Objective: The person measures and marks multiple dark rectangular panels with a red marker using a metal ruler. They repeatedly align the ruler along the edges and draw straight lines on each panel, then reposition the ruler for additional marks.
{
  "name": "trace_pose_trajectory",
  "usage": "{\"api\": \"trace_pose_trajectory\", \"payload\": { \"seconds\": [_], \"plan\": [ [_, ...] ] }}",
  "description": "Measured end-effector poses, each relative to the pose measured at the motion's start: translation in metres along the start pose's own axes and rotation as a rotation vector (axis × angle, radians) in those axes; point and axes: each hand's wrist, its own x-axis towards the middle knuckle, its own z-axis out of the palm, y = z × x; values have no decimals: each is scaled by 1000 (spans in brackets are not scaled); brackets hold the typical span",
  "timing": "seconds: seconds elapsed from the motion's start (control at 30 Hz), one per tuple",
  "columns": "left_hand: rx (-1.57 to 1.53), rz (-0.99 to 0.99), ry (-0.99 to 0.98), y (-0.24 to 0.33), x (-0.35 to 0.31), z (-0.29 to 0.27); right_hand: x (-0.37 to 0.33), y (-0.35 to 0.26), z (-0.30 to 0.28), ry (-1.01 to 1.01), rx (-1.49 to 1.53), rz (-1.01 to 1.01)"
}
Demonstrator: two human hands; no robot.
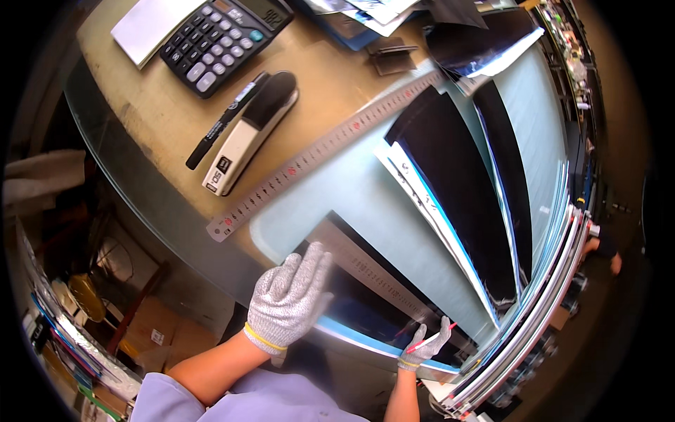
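My left hand (287,294), in a grey knit glove, has its fingers stretched out beside the upper left end of a steel ruler (365,271); the hand is slightly blurred. That ruler lies across a dark glossy sheet (358,309) with a pale blue and white edge, near my body. My right hand (425,347), gloved the same way, is closed on a thin red-and-white pen-like stick (423,343) by the ruler's other end. Whether its tip touches the sheet cannot be made out.
A longer steel ruler (323,144) lies across the tabletop. Beyond it are a stapler (253,130), a black marker (225,123), a calculator (218,42) and white paper (151,28). More dark sheets (457,190) rest at the right. Stacked edges (534,330) border that side.
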Motion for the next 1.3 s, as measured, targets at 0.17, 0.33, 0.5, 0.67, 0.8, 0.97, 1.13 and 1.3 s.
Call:
{"api": "trace_pose_trajectory", "payload": {
  "seconds": [0.17, 0.33, 0.5, 0.67, 0.8, 0.97, 1.13, 1.3],
  "plan": [
    [-12, -2, -33, -1, -1, 1, -2, 9, 0, -17, -30, -4],
    [-19, -3, -3, -2, -1, 3, -2, 6, 1, -3, -32, 15],
    [-20, -3, -19, -2, -2, 2, -3, 8, 0, -10, -42, 26],
    [-75, 14, 3, -4, 4, -2, -3, 12, 1, -14, -19, 13],
    [-3, 2, -39, -1, 0, 1, -3, 11, 0, -17, -20, 17],
    [17, 5, -30, 0, -1, 1, -2, 9, 1, -13, -8, 0],
    [17, 5, 2, -1, -2, 3, -2, 7, 2, -7, -15, -4],
    [-15, 4, 16, -5, 0, 0, -1, 1, 5, 16, 12, -20]
  ]
}}
